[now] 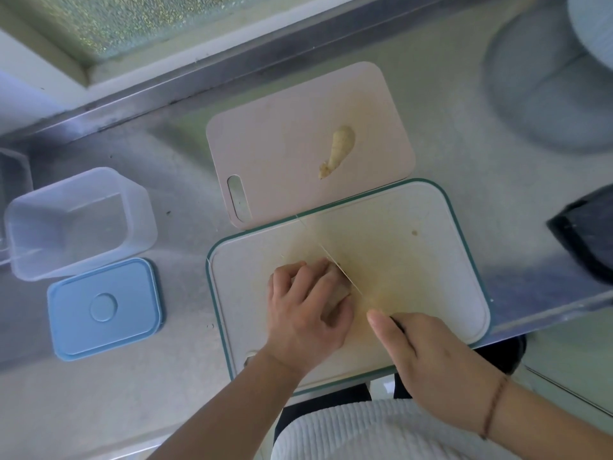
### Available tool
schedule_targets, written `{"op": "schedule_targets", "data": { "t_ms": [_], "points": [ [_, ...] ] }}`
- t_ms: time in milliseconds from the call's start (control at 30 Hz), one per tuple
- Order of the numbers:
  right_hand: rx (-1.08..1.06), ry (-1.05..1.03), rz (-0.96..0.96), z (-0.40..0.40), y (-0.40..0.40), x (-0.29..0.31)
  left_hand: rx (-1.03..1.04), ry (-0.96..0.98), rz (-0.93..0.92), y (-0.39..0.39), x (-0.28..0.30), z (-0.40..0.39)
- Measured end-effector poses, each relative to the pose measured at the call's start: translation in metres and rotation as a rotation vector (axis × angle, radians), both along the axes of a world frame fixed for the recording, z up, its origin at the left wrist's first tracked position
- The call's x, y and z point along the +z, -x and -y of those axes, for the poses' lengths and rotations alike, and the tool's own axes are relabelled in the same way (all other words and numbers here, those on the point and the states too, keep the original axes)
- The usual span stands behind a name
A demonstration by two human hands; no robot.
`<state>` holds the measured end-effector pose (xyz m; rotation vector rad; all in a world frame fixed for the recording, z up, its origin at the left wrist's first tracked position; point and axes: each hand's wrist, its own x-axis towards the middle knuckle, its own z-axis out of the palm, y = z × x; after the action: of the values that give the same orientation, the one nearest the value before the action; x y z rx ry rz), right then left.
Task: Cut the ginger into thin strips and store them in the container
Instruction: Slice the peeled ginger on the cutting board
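Nearest the camera, the person's right hand wraps a dark knife handle, forefinger laid along the spine of the thin steel knife blade, which runs edge-on across the white, green-rimmed cutting board. Just left of the blade, the left hand curls over a pale ginger piece, fingertips tucked close against the steel. That closeness is the main hazard: if the small piece rolls or the knuckles creep forward, the edge could catch a finger. A second peeled ginger root waits on the pink cutting board. The clear plastic container stands well apart to the left beside its blue lid, so strips could scatter in transfer.
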<state>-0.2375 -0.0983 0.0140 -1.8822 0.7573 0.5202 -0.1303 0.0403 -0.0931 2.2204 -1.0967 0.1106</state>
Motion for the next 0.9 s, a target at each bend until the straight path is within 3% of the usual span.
{"op": "schedule_targets", "data": {
  "t_ms": [233,500,767,900],
  "points": [
    [0.013,-0.043,-0.162,-0.002,0.035,0.010,0.007,-0.025,-0.017,-0.001,0.001,-0.002],
    [0.053,0.027,0.071,0.004,-0.022,-0.025,0.007,0.035,-0.015,-0.001,0.005,-0.001],
    [-0.003,0.030,0.091,0.006,0.008,-0.002,0.034,0.019,0.002,0.001,0.008,-0.001],
    [-0.051,0.002,0.007,-0.009,0.019,0.010,0.042,0.005,0.030,0.001,0.006,0.000]
  ]
}}
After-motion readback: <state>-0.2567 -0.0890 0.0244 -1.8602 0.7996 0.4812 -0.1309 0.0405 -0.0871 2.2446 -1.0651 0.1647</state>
